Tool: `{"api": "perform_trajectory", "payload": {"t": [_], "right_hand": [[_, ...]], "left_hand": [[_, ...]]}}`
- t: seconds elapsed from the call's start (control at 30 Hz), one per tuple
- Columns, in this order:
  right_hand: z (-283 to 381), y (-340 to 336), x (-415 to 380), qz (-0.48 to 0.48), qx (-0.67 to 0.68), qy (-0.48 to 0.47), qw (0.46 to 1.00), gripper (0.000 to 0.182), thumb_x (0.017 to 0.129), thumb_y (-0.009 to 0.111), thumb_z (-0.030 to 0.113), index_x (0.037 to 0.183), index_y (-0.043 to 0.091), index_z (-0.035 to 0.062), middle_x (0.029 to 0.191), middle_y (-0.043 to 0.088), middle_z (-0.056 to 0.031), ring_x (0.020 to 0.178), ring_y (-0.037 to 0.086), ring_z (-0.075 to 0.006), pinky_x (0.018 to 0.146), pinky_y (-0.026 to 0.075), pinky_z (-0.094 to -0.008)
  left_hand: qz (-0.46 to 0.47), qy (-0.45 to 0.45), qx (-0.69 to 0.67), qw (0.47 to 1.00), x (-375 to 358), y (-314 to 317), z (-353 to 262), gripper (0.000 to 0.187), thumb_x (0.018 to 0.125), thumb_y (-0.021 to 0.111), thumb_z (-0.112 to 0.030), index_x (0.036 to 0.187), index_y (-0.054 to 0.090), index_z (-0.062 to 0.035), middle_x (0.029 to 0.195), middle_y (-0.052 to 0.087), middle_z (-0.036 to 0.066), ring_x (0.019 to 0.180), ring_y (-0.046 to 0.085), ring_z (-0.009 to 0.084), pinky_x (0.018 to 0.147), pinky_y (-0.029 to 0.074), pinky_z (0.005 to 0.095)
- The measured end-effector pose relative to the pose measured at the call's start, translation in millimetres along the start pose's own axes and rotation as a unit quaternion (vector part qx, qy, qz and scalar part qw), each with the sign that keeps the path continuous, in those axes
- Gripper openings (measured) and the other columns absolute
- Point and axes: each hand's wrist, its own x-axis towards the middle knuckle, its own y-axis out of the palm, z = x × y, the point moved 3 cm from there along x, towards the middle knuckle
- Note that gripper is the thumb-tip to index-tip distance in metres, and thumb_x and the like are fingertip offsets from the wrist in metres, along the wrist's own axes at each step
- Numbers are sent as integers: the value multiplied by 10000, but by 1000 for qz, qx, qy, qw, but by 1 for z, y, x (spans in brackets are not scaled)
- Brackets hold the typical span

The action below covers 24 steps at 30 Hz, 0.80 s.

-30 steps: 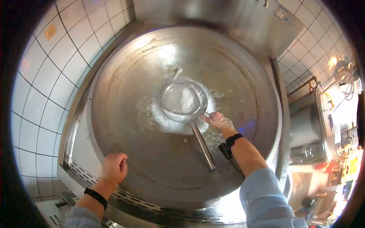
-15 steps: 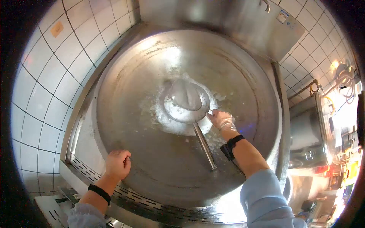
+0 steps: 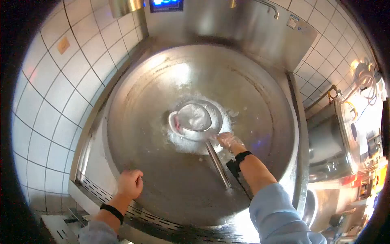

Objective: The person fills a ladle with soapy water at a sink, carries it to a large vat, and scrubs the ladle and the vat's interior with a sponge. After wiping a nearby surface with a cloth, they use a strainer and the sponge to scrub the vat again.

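My right hand [image 3: 230,142], in a clear plastic glove, grips a metal ladle [image 3: 209,134] near its bowl. The ladle's round bowl is tilted, its rim and hollow showing. Below it, a larger metal ladle [image 3: 218,164] lies in the wide wok [image 3: 170,191], its tubular handle pointing toward me. White foam or pale liquid [image 3: 178,145] surrounds the bowls at the wok's middle. My left hand [image 3: 131,184], ungloved, is closed in a fist at the wok's near-left rim; nothing shows in it.
A metal splash wall with a tap [image 3: 270,7] and a lit blue display [image 3: 165,5] stands behind the wok. A slotted metal strip [image 3: 158,219] runs along the front edge. To the right is a large steel vessel [image 3: 329,138] with hoses [image 3: 367,85] above. White tiles line both sides.
My right hand has moved slightly down and left, turning the held ladle so its hollow shows. The view has tilted up, bringing the blue display in. My left fist stays by the rim.
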Motion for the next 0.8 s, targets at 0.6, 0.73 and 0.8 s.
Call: {"api": "perform_trajectory", "payload": {"t": [0.6, 0.73, 0.8], "right_hand": [[24, -75, -89, -190, -168, -42, 966, 261, 858, 345, 146, 1019, 523, 43, 994, 599, -197, 934, 584, -354, 793, 454, -476], [20, -62, -103, -260, -126, 16, 957, 193, 826, 432, 141, 928, 566, 47, 992, 611, -171, 912, 603, -324, 714, 491, -460], [-24, -25, -52, -282, -290, -12, 914, 196, 812, 476, 134, 966, 563, 49, 994, 613, -160, 930, 600, -308, 735, 485, -461]], "left_hand": [[-34, 11, -4, 999, 1, 3, 0, 78, 684, 552, -44, 746, 547, -91, 600, 539, 91, 556, 512, 308, 579, 407, 404], [-46, 16, 4, 999, 0, 0, 8, 74, 685, 557, -57, 751, 547, -88, 615, 551, 100, 580, 522, 315, 595, 415, 406], [-33, 7, -13, 999, -2, 6, 1, 74, 686, 558, -63, 754, 548, -89, 621, 555, 105, 590, 527, 318, 600, 418, 405]]}}
